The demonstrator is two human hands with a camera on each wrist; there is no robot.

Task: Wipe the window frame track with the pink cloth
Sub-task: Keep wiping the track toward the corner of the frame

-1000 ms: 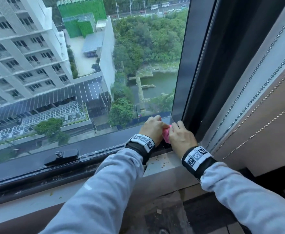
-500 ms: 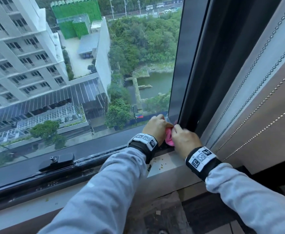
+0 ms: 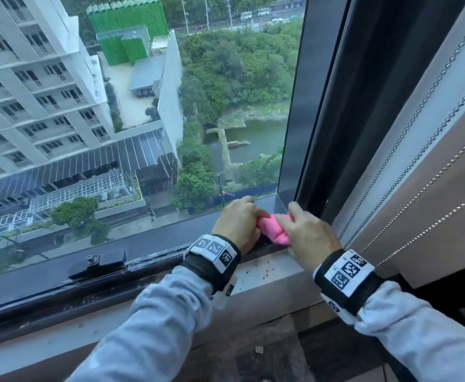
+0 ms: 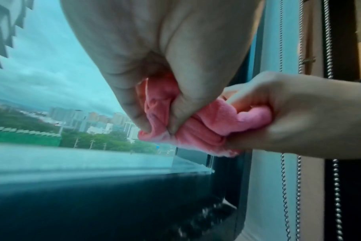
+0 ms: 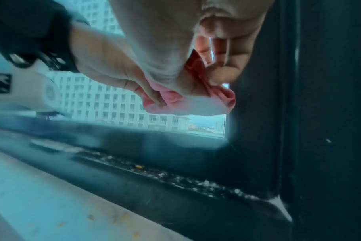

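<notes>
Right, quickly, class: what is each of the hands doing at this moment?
Left hand: gripping one end of the bunched pink cloth.
Right hand: gripping its other end.

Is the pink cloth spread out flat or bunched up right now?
Bunched up. The pink cloth is crumpled into a wad, gripped between the left hand and the right hand.

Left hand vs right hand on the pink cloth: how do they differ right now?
Side: the left hand has the window-side end of the pink cloth; the right hand has the end nearer the bead chains.
Grip: the left wrist view shows the left hand's thumb and fingers pinching a bunched fold; the right hand wraps a fatter wad.
Shared: both hold the one cloth, lifted clear of the gritty track, at the window's right corner.
</notes>
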